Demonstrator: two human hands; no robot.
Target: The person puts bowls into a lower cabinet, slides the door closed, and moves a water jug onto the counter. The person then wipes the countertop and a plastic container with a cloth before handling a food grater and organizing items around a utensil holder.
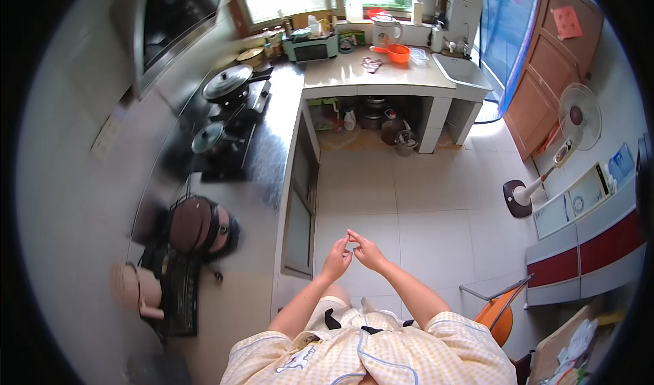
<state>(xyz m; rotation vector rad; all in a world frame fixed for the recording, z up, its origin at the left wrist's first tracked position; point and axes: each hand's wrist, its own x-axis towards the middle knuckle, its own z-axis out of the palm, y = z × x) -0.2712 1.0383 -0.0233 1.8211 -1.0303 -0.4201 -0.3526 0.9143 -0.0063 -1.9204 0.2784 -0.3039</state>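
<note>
My left hand (337, 258) and my right hand (366, 252) are held in front of my body, above the tiled floor (361, 187). Their fingertips touch each other, with a small gap between the palms. The fingers look partly stretched out, and nothing shows in either hand. Nearest to them is the front of a light checked garment (402, 351) that I wear.
At left a dark counter (266, 174) holds a lidded pan (228, 82), a pot (208, 138) and a brown cooker (194, 225). Ahead are an orange colander (398, 54) and a sink (463, 70). A fan (519, 197) and an orange chair (502, 317) stand right.
</note>
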